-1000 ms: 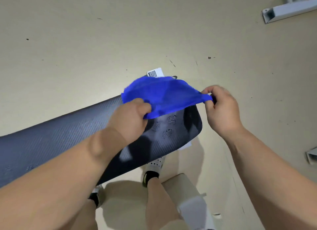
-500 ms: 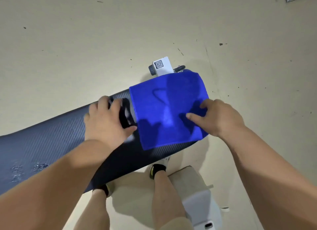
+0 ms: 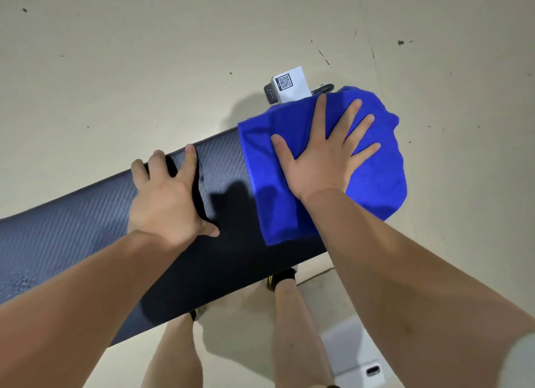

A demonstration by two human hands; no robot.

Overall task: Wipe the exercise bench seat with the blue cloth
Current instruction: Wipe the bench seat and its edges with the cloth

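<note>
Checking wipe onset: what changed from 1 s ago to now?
The blue cloth, held stretched in the air by both hands, was laid over the end of the bench seat. The right hand let go its pinch and now presses flat on it, fingers spread. The left hand released the cloth and moved left to brace on the pad's far edge. The bench and the QR-tagged white part stayed put.

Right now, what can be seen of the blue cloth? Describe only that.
The blue cloth is a vivid royal blue, plush like microfibre, with a stitched hem along its left edge. It lies spread over the right end of the dark, woven-textured bench seat, its far and right parts bunched and drooping past the seat's end. The right hand presses flat on it, fingers splayed. The left hand rests on the seat beside it, not touching it. A white QR-code tag pokes out behind it.
</note>
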